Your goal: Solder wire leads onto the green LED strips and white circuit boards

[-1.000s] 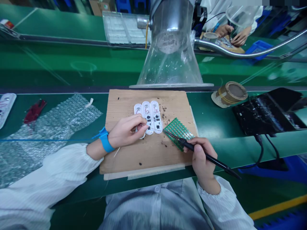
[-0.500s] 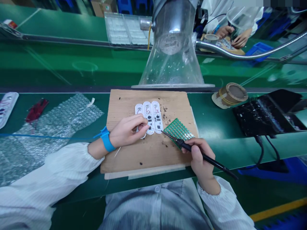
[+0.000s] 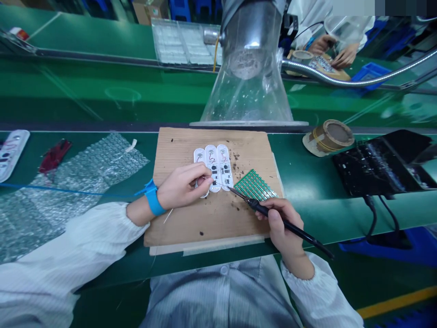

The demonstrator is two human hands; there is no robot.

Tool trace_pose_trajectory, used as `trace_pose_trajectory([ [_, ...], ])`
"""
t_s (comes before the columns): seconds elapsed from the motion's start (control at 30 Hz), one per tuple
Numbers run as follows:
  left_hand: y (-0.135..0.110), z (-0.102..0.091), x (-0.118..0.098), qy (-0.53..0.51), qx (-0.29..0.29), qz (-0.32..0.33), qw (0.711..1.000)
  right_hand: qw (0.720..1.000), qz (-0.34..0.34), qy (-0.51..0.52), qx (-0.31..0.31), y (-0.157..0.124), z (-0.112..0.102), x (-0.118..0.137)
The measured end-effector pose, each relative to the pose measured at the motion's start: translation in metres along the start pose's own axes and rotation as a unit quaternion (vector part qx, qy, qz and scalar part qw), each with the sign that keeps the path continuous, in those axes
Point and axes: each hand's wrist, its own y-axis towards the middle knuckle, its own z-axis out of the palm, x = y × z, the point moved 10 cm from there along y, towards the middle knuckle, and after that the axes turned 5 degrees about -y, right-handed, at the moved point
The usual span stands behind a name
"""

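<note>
The hands work apart: the left hand (image 3: pixel 180 187) pinches a thin silver wire (image 3: pixel 209 179) low on three white oblong circuit boards (image 3: pixel 214 166), while the right hand (image 3: pixel 280 224) grips a black pen-shaped soldering iron (image 3: pixel 307 238) like a pencil, its tip close beside them.

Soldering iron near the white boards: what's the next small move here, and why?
Likely touch the tip of the soldering iron to the thin wire on the middle white board: the left hand seems to pinch that wire in place, and the tip sits just right of the boards, a short move away.

White striped sleeves (image 3: pixel 68 241) with gathered cuffs at eight and four o'clock. Blue wrist strap (image 3: pixel 153 200) trailing blue cord (image 3: pixel 68 190). Grey striped smock (image 3: pixel 221 296) with snap button (image 3: pixel 224 269) at six o'clock.
</note>
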Motion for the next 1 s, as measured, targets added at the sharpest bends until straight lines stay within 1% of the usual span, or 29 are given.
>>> trace_pose_trajectory([
  [0.1,0.0,0.0,-0.002,0.002,0.002,0.007,1.0,1.0,0.0,0.014,-0.008,0.0,-0.002,-0.001],
  [0.2,0.0,-0.001,0.001,-0.003,0.002,-0.01,1.0,0.999,0.001,0.033,-0.017,-0.001,-0.003,-0.001],
  [0.3,0.0,0.0,0.003,0.0,0.009,-0.023,1.0,1.0,-0.001,0.022,0.008,-0.001,0.002,-0.001],
  [0.4,0.0,0.003,0.003,0.006,0.016,-0.022,1.0,1.0,-0.008,0.007,0.026,-0.001,0.004,-0.002],
  [0.5,0.0,0.002,0.002,0.004,0.008,-0.017,1.0,1.0,-0.007,0.02,0.006,-0.001,-0.001,-0.001],
  [0.63,-0.002,-0.008,0.003,0.004,-0.006,0.002,1.0,0.997,0.0,0.06,-0.039,-0.001,-0.004,0.008],
  [0.7,-0.004,-0.016,0.008,0.008,-0.001,0.0,1.0,0.996,0.013,0.067,-0.056,0.0,0.001,0.013],
  [0.77,-0.005,-0.024,0.016,0.013,-0.003,-0.017,1.0,0.995,0.023,0.064,-0.07,0.001,0.007,0.016],
  [0.83,-0.006,-0.03,0.021,0.013,-0.009,-0.031,0.999,0.996,0.026,0.056,-0.07,0.001,0.014,0.017],
  [0.9,-0.006,-0.029,0.022,0.009,0.004,-0.028,1.0,0.996,0.024,0.053,-0.065,0.001,0.018,0.016],
  [1.0,-0.006,-0.019,0.021,0.004,0.036,-0.024,0.999,0.996,0.02,0.058,-0.065,0.001,0.018,0.015],
])
